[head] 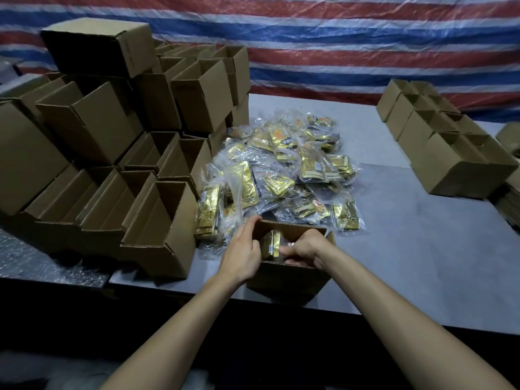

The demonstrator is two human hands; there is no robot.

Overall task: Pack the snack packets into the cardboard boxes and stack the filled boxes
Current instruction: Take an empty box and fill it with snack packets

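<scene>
Grey tabletop (408, 220) before a striped tarpaulin (337, 38); left hand (243, 250) grips the open box (287, 277), right hand (306, 246) pinches a gold packet (272, 243).

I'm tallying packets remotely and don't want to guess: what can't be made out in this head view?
Open box contents, head view: left hand, right hand and near wall hide all but one gold packet.
Right hand's grip: fingertips hidden inside the box.
Packet pile print: too small, glare.
Stacked boxes on the left: walls hide their insides.
Cardboard stack: cut off by right edge.
</scene>
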